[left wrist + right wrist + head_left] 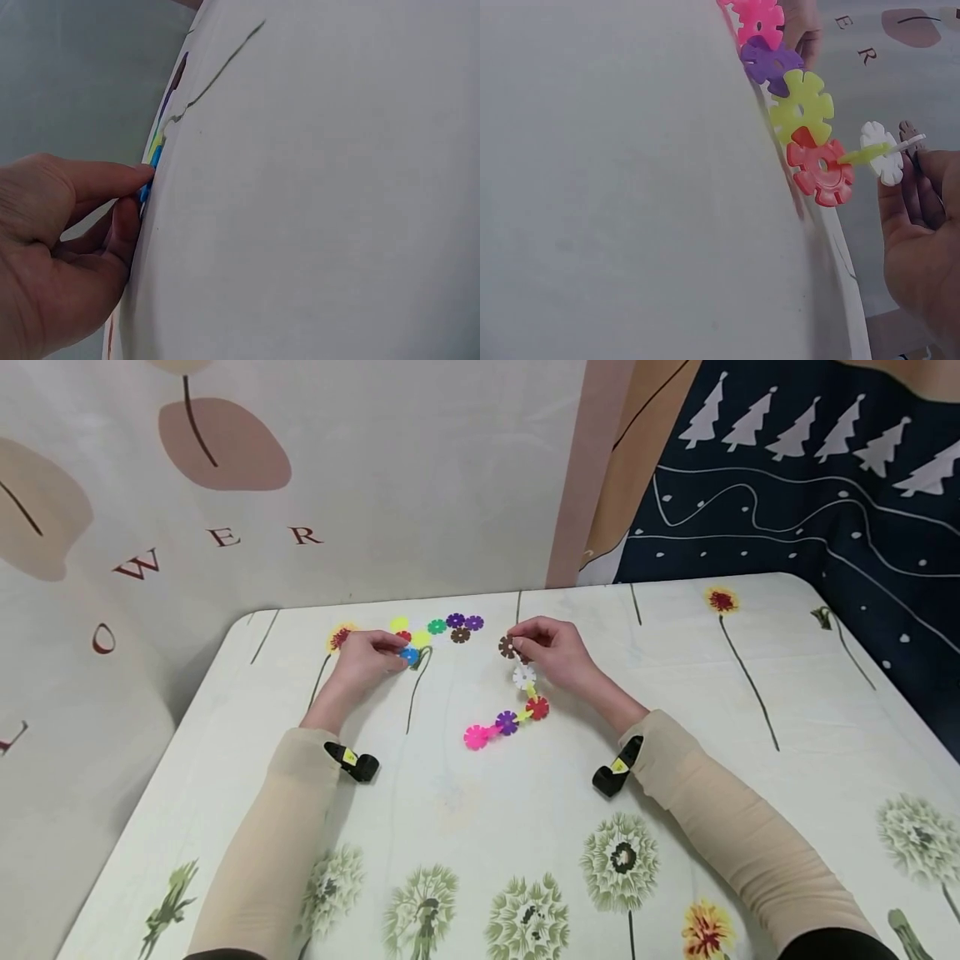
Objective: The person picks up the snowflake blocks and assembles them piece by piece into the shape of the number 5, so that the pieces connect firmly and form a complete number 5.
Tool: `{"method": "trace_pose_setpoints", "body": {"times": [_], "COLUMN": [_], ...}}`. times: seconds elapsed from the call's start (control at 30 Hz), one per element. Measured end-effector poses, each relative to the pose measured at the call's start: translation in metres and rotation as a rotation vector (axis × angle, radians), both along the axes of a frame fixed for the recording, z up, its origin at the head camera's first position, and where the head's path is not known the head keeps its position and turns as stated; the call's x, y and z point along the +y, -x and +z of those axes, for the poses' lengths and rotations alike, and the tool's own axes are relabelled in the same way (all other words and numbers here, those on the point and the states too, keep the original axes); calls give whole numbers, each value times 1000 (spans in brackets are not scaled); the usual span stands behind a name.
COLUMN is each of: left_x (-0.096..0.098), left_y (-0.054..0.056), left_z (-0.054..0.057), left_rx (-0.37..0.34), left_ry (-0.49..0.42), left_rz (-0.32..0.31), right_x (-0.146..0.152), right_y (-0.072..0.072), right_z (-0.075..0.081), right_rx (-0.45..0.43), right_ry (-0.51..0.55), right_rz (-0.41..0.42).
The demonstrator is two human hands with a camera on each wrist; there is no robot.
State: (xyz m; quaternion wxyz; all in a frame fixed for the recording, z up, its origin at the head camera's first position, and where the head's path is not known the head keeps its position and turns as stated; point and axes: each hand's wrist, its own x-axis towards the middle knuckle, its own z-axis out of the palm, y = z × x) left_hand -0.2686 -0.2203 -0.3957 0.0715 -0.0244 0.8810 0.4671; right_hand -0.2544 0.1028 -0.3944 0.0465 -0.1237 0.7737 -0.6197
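My right hand (557,652) pinches the brown end of a chain of interlocking plastic flower discs. From the brown disc (507,647) the chain runs through a white disc (524,677), a red disc (537,707) and a purple disc (507,722) to a pink disc (476,737), with small yellow discs between. In the right wrist view, the red disc (823,171) and white disc (882,154) hang near the fingers. At the back left, my left hand (369,658) pinches a blue disc (409,656) at the tabletop, seen edge-on in the left wrist view.
Loose discs lie by the left hand: a yellow one (422,638), a green one (437,627), purple ones (456,621) and a brown one (461,635). A flower-print cloth (420,810) covers the table, with a printed curtain (420,485) behind its back edge.
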Motion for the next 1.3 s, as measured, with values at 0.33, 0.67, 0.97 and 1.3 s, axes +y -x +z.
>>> {"method": "trace_pose_setpoints", "body": {"times": [0.33, 0.67, 0.97, 1.3], "left_x": [-1, -3, 0, 1], "left_y": [-2, -2, 1, -1], "left_z": [0, -2, 0, 1], "left_rx": [-24, -29, -29, -11], "left_ry": [11, 30, 76, 107], "left_rz": [-34, -68, -120, -140], "right_x": [-2, -5, -4, -5], "right_y": [0, 0, 0, 0], "right_z": [-1, -3, -5, -4], "right_rx": [-24, -30, -7, -2], "right_ry": [64, 84, 69, 83], "right_rz": [-58, -66, -51, -55]}}
